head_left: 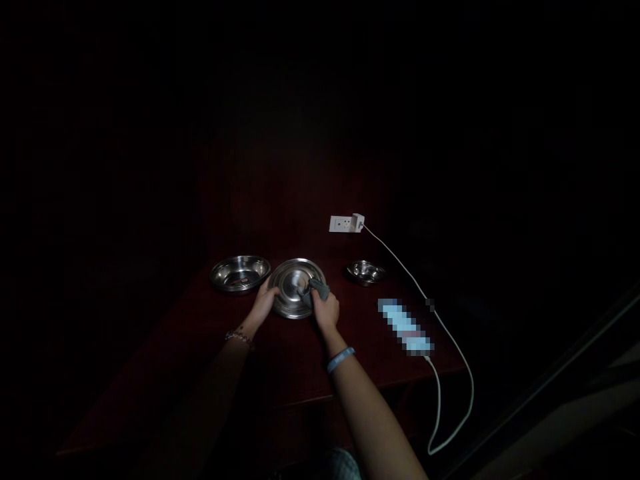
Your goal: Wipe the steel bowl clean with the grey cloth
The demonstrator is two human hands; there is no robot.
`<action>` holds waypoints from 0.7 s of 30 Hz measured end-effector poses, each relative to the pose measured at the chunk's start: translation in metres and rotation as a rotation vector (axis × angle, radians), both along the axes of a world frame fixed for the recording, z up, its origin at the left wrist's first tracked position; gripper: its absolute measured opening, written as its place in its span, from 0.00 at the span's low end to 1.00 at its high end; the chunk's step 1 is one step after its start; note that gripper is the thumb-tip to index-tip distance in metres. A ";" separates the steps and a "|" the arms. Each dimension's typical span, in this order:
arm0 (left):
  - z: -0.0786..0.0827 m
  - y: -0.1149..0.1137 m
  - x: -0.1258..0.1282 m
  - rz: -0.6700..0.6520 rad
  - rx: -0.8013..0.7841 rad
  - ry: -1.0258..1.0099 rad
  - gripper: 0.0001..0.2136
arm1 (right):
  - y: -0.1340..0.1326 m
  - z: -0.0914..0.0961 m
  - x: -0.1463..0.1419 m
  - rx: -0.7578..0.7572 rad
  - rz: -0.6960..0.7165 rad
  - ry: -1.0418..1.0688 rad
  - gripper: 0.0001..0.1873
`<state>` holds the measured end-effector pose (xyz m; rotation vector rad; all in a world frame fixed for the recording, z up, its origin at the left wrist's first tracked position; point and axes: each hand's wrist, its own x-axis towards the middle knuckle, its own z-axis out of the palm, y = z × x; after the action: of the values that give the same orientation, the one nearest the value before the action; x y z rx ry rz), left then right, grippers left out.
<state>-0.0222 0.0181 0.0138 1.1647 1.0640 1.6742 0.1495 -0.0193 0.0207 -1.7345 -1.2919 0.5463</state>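
Currently pinching steel plate [295, 283] in left hand [264, 301], clutching grey cloth [320, 290] in right hand [327, 311]; could lose grip through lopsided pressing.

No legible text, even on blue wristband [341, 359]

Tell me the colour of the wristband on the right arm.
The wristband is blue with paler marks, seen in the head view.

My arms [373, 413] are bare as far as they show. Just behind my left hand [261, 307] I wear a bracelet [240, 337] of little beads, pinkish and dark. Behind my right hand [327, 312] is a flat blue band [341, 359] with small pale marks.
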 end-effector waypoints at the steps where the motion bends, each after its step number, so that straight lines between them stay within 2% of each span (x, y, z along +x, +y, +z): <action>1: 0.001 -0.001 0.001 0.007 -0.008 -0.010 0.23 | 0.000 0.000 0.000 0.004 0.001 -0.001 0.19; 8: -0.001 -0.002 0.003 0.010 -0.018 -0.027 0.25 | 0.001 0.000 0.002 -0.008 -0.001 0.007 0.20; 14: -0.008 -0.002 0.007 0.032 0.017 0.008 0.21 | 0.005 -0.006 0.003 0.050 0.001 0.050 0.19; 21: 0.000 -0.014 0.006 0.021 -0.037 0.000 0.16 | 0.005 -0.004 0.001 0.057 0.005 0.063 0.18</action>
<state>-0.0161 0.0042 0.0135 1.1331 1.1064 1.6638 0.1501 -0.0142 0.0163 -1.6554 -1.2561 0.5570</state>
